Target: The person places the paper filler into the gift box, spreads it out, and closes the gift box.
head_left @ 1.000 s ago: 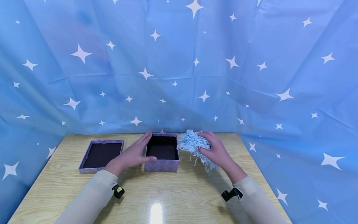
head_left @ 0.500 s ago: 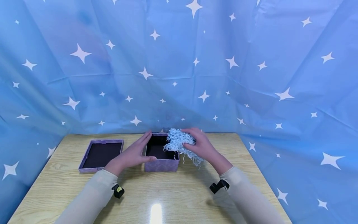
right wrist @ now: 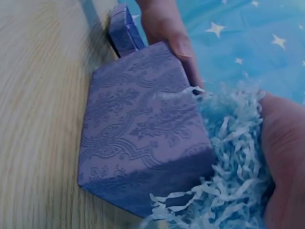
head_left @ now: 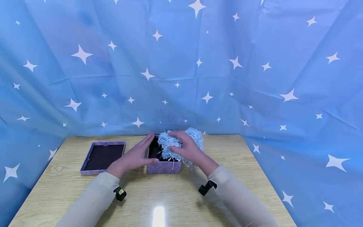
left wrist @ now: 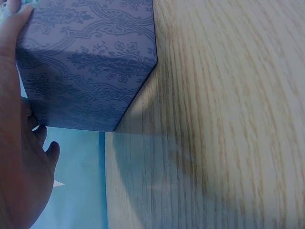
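Head view: left hand (head_left: 134, 157) spread wide along left side of purple box (head_left: 164, 167). Right hand (head_left: 188, 149) holds pale-blue paper shreds (head_left: 168, 143) between thumb and fingers, over box opening. Lid (head_left: 105, 157) lies apart, inside facing up. Step in hand seems filling box; next move probably calls for lowering shreds within walls, then loosening fingers.

Left wrist view: thumb at box rim; embossed floral pattern, no writing.

Right wrist view: strands hang outside box wall, need tucking; no brand or label readable.
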The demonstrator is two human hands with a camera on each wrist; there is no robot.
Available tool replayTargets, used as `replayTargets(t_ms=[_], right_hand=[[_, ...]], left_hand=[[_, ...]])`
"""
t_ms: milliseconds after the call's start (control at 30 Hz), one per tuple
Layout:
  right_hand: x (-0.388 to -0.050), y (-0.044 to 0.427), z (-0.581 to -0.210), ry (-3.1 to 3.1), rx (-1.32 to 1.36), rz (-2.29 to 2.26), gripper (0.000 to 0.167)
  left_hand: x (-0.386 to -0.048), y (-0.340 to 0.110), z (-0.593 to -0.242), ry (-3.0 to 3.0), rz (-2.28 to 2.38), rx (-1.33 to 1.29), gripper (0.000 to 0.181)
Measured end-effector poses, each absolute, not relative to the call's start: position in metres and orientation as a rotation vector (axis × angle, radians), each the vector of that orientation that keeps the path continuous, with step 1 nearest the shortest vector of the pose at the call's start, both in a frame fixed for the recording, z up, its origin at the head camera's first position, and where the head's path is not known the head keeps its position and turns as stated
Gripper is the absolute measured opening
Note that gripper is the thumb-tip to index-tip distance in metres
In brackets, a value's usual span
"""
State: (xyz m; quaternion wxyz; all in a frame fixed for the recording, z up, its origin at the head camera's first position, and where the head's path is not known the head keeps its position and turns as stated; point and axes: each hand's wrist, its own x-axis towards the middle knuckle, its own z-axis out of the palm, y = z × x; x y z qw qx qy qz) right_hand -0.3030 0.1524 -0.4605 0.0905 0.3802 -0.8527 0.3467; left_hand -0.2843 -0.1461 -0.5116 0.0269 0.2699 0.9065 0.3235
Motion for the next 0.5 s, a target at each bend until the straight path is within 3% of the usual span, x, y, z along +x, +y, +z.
replayTargets(t_ms=[267,500], right_hand=[[-0.294,0.148,-0.461,-2.647,1.175,0.624,0.070],[-0.286,0.156,-0.454,-2.662,1.179,0.594,0.076]], left_hand=[[-0.284,-0.146,-0.512,2.807,1.012,0.832,0.118],[-0.285,-0.145,-0.512,2.805,1.012,0.828,0.119]])
